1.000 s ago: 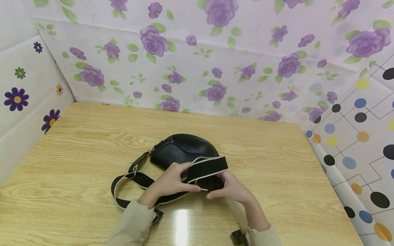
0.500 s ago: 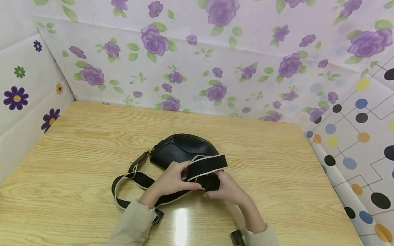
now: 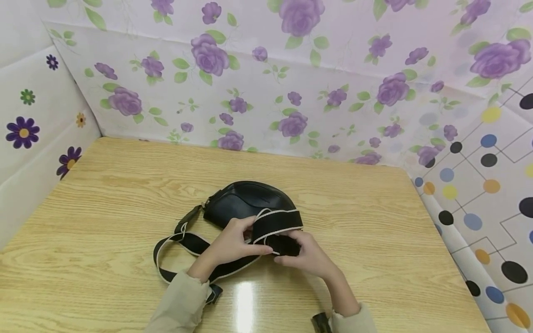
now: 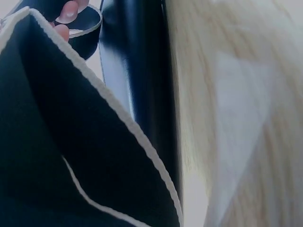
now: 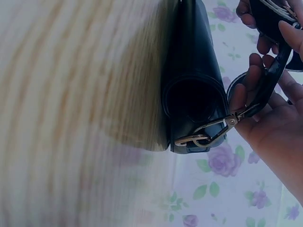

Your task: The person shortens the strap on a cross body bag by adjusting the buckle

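A black half-moon crossbody bag [image 3: 247,201] lies on the wood-grain bench [image 3: 358,199], a little in front of the person, its curved edge turned toward the back wall. Both hands are engaged with its black webbing strap [image 3: 278,223], which is edged in white cord: the left hand [image 3: 235,243] grips it near the bag's lower edge, thumb stretched along the near side, while the right hand [image 3: 307,253] holds the strap just across from it, fingers behind and thumb in front. Between the hands the webbing bends into a raised loop that covers the bag's lower right part. On the left, the strap runs from a leather tab [image 3: 190,216] at the bag's corner, curls into a wide loop on the bench and passes under the left forearm toward the hands. The right wrist view shows a metal swivel clasp [image 5: 229,122] hooked to a ring at the bag's end, with dark leather leading from it across the right hand's fingers. Beige sleeves [image 3: 179,300] cover both forearms. Behind the bench hangs a purple-rose sheet [image 3: 258,92]; a dotted one [image 3: 487,208] stands at the right.
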`<state>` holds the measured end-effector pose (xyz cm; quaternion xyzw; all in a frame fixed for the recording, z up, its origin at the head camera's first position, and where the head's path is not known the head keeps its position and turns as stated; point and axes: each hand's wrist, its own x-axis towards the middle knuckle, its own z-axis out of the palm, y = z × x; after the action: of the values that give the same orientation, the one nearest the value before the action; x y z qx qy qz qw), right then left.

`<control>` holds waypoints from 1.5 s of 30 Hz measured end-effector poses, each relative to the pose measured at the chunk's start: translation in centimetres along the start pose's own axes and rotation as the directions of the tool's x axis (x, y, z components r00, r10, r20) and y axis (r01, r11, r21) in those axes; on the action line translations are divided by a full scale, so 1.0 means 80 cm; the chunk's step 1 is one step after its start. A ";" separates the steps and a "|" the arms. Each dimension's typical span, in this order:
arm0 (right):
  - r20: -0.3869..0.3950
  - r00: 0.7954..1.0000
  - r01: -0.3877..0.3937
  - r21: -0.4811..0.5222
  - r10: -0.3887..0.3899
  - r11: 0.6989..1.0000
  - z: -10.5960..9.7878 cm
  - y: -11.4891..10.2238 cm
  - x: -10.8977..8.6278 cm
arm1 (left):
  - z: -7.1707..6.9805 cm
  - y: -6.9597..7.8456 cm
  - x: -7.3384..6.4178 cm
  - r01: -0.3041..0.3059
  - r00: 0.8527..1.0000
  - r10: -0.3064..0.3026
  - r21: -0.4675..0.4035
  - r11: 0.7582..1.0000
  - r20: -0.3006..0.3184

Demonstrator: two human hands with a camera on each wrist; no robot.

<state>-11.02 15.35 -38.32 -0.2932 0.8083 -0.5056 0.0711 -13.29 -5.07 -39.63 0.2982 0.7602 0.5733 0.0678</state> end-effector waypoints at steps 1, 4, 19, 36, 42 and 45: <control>-0.006 1.000 0.006 0.006 -0.006 1.000 0.000 0.002 0.000 | -0.001 0.005 0.000 0.004 1.000 -0.004 -0.006 1.000 0.000; -0.027 0.999 0.042 0.042 -0.041 0.998 0.002 0.013 0.001 | -0.002 0.021 -0.001 0.003 1.000 -0.002 -0.029 1.000 0.010; -0.109 0.990 -0.046 0.349 0.090 0.936 0.000 0.051 0.007 | 0.008 0.034 0.002 -0.119 0.989 0.123 0.057 0.991 -0.083; -0.094 0.973 -0.131 0.530 0.212 0.837 0.000 0.047 0.014 | 0.015 0.030 0.006 -0.118 0.990 0.114 -0.037 0.992 -0.081; -0.090 0.972 -0.135 0.543 0.218 0.829 0.002 0.048 0.015 | 0.017 0.030 0.007 -0.104 0.991 0.102 -0.012 0.995 -0.083; -0.088 0.974 -0.132 0.534 0.210 0.835 0.003 0.049 0.014 | 0.018 0.031 0.007 -0.100 0.992 0.099 -0.009 0.995 -0.083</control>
<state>-13.42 15.81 -41.59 -0.1524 0.6656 -0.7180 0.1353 -12.15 -3.18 -37.76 0.3114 0.7428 0.5926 0.0094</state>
